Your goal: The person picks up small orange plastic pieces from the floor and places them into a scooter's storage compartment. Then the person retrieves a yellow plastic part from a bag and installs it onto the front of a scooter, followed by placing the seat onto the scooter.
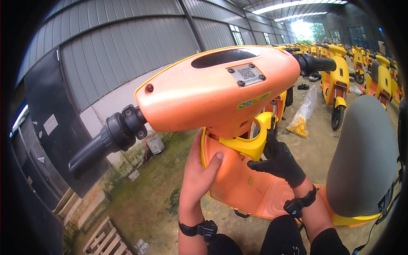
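Observation:
An orange electric scooter stands in front of me. Bare, my left hand clasps the left edge of its front panel, thumb on the face, fingers mostly hidden behind. A black glove covers my right hand, which grips the right side of the yellow neck cover; its thumb points left across the panel below. That cover sits around the steering neck, under the orange handlebar cover with its dark display. A black left grip and a black right grip stick out from the handlebar cover.
To the right rises the scooter's grey seat. Several yellow scooters stand in rows beyond. On the floor lies a clear bag of yellow parts. A wooden pallet is at the lower left, and a white bucket stands by the wall.

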{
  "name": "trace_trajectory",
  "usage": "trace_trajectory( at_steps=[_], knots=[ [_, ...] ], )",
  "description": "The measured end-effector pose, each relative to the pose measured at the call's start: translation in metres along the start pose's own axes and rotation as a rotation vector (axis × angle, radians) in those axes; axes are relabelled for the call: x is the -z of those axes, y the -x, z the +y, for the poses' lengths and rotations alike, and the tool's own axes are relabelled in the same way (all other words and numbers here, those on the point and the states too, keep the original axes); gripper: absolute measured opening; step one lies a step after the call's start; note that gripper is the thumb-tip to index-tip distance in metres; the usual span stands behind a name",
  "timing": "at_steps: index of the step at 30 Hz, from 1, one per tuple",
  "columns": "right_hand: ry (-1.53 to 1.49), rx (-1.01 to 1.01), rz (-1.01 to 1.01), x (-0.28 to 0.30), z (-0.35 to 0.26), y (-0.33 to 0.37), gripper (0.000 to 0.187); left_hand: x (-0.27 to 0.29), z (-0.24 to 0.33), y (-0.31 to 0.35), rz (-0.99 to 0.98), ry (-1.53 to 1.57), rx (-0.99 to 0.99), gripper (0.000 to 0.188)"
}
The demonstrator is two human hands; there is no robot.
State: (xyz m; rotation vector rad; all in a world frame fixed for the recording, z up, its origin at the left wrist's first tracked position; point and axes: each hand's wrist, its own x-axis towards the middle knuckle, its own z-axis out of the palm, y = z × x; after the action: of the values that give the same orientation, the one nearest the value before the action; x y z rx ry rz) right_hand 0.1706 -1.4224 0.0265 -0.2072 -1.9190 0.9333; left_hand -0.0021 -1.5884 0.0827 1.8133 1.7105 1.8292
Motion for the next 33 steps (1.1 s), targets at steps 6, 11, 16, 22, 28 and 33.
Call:
trace_trajectory(
  at_steps=[6,11,16,22,28,33],
  knots=[
    [-0.212,-0.024,-0.056,-0.004,0.005,-0.001,0.093,-0.004,0.004,0.003,0.001,0.087,0.036,0.071],
    [-0.013,0.029,-0.079,-0.012,0.024,-0.008,0.094,-0.005,0.001,0.002,-0.010,0.105,0.013,0.072],
    [-0.139,0.141,-0.009,-0.009,0.028,-0.011,0.098,-0.004,0.001,0.004,-0.003,0.060,0.006,0.071],
    [0.030,0.097,0.009,-0.012,0.033,-0.017,0.099,-0.008,0.002,0.003,0.005,0.110,0.030,0.071],
    [0.128,0.077,-0.046,-0.011,0.037,-0.020,0.100,-0.008,0.000,0.004,0.003,0.118,0.007,0.071],
    [-0.278,0.148,-0.102,-0.011,0.031,-0.021,0.091,-0.006,0.001,0.002,-0.001,0.071,0.012,0.070]
  ],
)
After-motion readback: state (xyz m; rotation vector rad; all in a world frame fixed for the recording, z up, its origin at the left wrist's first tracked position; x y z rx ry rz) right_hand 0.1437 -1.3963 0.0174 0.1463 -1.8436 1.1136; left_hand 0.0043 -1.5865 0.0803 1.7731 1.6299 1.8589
